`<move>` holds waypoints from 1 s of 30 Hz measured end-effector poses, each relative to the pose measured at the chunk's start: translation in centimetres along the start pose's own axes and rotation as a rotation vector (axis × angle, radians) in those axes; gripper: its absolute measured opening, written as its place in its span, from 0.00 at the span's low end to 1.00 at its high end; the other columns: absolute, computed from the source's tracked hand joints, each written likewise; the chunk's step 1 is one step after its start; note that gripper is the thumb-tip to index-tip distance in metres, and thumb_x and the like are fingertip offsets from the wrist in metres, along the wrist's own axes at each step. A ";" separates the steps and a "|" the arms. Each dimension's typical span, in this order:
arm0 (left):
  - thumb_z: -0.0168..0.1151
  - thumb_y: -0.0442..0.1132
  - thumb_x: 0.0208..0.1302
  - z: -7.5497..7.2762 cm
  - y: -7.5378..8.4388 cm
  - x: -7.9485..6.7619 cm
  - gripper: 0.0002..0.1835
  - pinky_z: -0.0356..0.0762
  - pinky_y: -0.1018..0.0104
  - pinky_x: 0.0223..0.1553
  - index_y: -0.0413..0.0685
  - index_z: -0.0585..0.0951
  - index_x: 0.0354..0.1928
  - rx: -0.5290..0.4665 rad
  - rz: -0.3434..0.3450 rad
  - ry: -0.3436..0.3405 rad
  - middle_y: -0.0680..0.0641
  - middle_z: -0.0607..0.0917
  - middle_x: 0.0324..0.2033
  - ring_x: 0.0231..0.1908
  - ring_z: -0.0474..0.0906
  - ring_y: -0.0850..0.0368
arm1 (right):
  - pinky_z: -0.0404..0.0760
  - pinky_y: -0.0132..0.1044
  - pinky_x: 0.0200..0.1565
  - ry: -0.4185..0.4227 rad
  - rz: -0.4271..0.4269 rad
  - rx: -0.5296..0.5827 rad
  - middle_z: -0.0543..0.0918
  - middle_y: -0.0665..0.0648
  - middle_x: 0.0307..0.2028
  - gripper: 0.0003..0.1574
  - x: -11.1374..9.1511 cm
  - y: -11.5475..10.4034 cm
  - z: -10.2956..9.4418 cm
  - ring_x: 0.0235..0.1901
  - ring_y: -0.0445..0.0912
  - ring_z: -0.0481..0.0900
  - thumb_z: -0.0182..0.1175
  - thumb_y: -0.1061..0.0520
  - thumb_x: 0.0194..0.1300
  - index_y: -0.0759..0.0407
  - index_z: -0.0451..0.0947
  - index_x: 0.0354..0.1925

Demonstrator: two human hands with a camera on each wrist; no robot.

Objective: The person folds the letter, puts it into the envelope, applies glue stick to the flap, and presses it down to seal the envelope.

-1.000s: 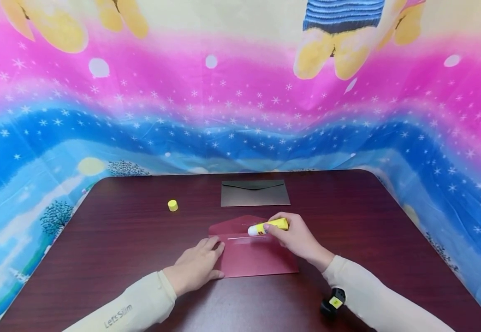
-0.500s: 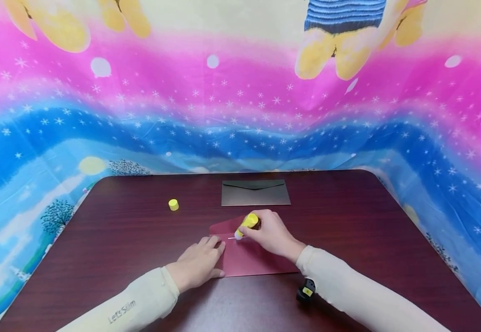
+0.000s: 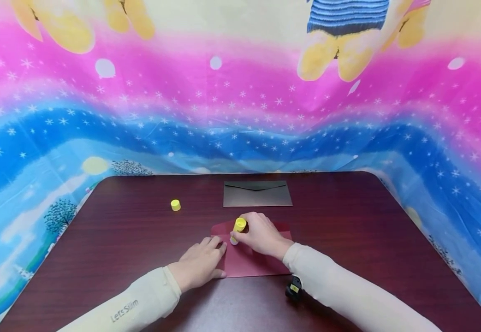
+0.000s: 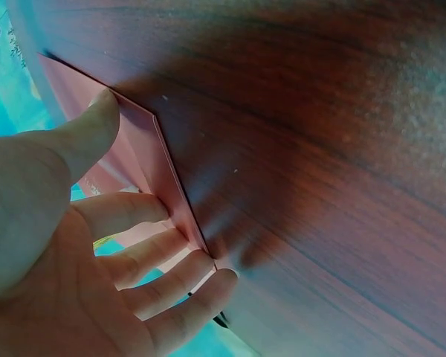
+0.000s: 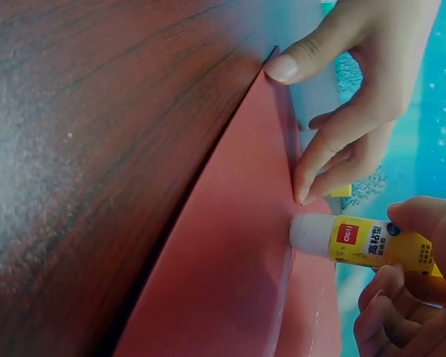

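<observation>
Envelope (image 3: 252, 258), thin and likely floppy, lies pinned at its left edge under the flat-fingered left hand (image 3: 198, 265) while the right hand (image 3: 261, 236) grips a light, rigid glue stick (image 3: 238, 228) by its barrel.

Red envelope (image 3: 250, 260) lies flat on the table, flap open and pointing away, left edge pinned under fingers. Yellow glue stick (image 3: 238, 228), uncapped, white tip down, touches the envelope at the flap fold near its left end, tilted, label visible in the right wrist view.
</observation>
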State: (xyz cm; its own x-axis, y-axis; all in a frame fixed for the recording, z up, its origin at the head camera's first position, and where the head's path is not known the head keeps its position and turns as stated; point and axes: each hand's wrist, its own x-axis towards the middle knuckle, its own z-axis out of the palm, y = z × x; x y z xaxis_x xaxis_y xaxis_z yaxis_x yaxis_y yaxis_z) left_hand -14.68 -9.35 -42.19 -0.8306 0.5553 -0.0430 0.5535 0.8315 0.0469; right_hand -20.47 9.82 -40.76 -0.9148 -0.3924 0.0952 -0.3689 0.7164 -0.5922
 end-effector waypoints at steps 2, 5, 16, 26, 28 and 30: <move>0.73 0.57 0.58 0.0 0.0 0.0 0.38 0.83 0.52 0.49 0.39 0.79 0.63 0.003 0.001 -0.004 0.42 0.79 0.58 0.58 0.77 0.44 | 0.74 0.32 0.30 -0.005 0.004 -0.023 0.78 0.45 0.22 0.13 0.0 0.0 0.1 0.23 0.39 0.73 0.71 0.49 0.60 0.51 0.78 0.27; 0.73 0.58 0.58 0.0 0.1 -0.1 0.38 0.83 0.52 0.48 0.39 0.79 0.63 0.009 0.000 -0.011 0.43 0.79 0.56 0.57 0.78 0.44 | 0.75 0.32 0.30 -0.008 0.017 -0.048 0.78 0.46 0.23 0.13 0.1 -0.1 0.2 0.23 0.39 0.73 0.71 0.49 0.60 0.51 0.77 0.28; 0.73 0.58 0.58 0.0 0.1 -0.2 0.37 0.83 0.53 0.47 0.39 0.79 0.63 0.016 0.003 -0.010 0.43 0.79 0.55 0.56 0.78 0.45 | 0.74 0.33 0.28 -0.030 0.007 -0.120 0.77 0.47 0.25 0.13 0.2 -0.3 0.3 0.25 0.41 0.73 0.71 0.49 0.59 0.53 0.77 0.31; 0.73 0.58 0.58 -0.1 0.2 -0.1 0.38 0.83 0.54 0.48 0.39 0.79 0.63 0.014 -0.011 -0.026 0.43 0.79 0.53 0.55 0.78 0.46 | 0.75 0.33 0.28 -0.051 0.029 -0.114 0.78 0.48 0.25 0.13 0.2 -0.1 -0.1 0.25 0.41 0.74 0.71 0.49 0.59 0.54 0.77 0.32; 0.73 0.58 0.58 -0.1 0.1 -0.1 0.38 0.83 0.53 0.49 0.39 0.79 0.63 0.013 -0.014 -0.026 0.43 0.79 0.53 0.56 0.78 0.45 | 0.75 0.33 0.28 -0.052 0.034 -0.109 0.78 0.48 0.24 0.13 0.1 -0.1 -0.1 0.24 0.41 0.74 0.71 0.49 0.59 0.54 0.77 0.32; 0.73 0.58 0.58 -0.1 0.1 -0.1 0.39 0.83 0.53 0.51 0.39 0.78 0.64 0.012 -0.016 -0.028 0.43 0.79 0.53 0.56 0.78 0.45 | 0.75 0.33 0.28 -0.053 0.038 -0.106 0.78 0.48 0.24 0.13 0.1 0.0 -0.2 0.24 0.41 0.74 0.71 0.50 0.59 0.54 0.77 0.32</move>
State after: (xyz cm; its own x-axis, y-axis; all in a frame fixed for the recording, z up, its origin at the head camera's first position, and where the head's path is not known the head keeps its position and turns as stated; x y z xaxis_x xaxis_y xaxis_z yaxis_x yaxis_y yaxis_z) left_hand -14.55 -9.29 -42.11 -0.8373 0.5421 -0.0715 0.5411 0.8403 0.0339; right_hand -20.58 9.90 -40.61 -0.9197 -0.3914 0.0301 -0.3516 0.7874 -0.5063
